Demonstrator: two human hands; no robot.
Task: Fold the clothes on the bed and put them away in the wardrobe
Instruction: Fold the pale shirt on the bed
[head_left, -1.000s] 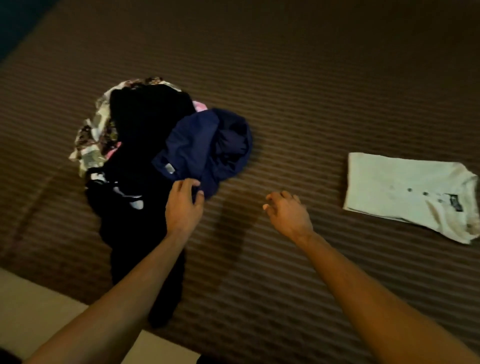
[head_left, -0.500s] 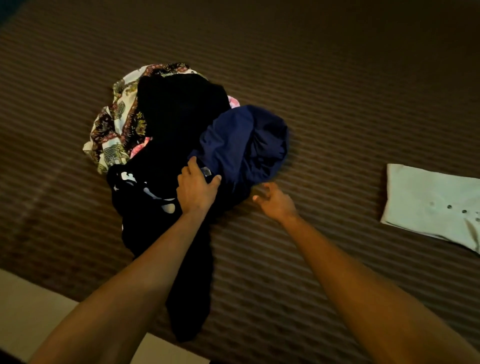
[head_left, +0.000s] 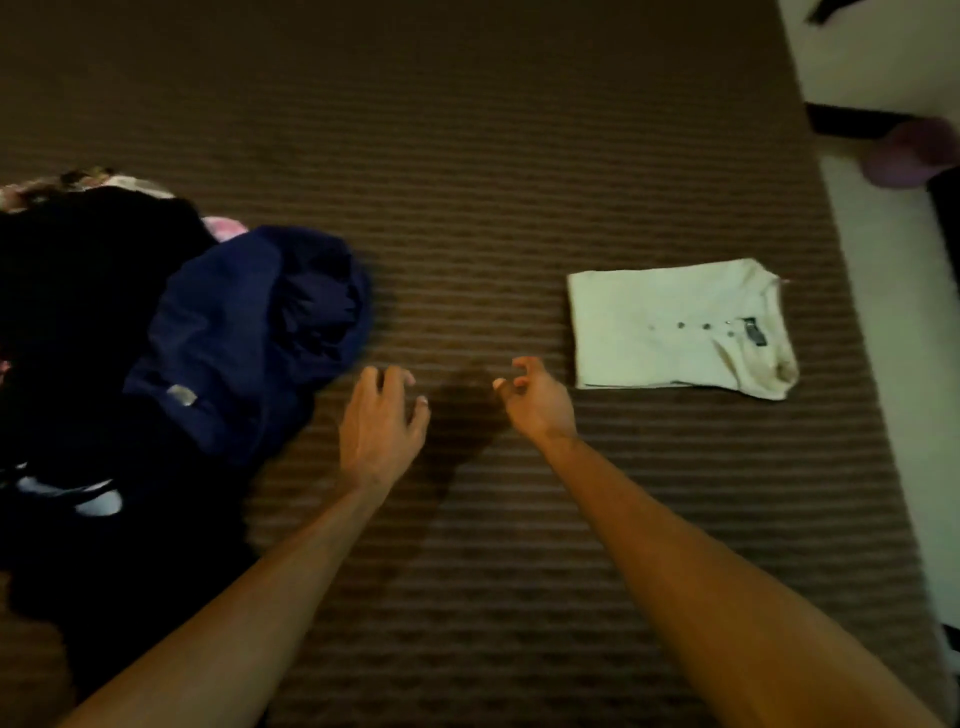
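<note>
Underneath, brown striped bedspread (head_left: 493, 156); pale floor (head_left: 893, 322) beside.

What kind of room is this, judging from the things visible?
Probably a bedroom: a striped brown bedcover fills the view, with a folded white shirt and a pile of unfolded clothes lying on it.

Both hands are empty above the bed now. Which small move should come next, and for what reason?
Probably the left hand should reach left and take the navy garment, which lies on top of the unfolded pile and nearest to it. Both hands hold nothing; the right hand hovers over bare striped bedcover. The white shirt already lies folded, so the pile is what remains.
</note>
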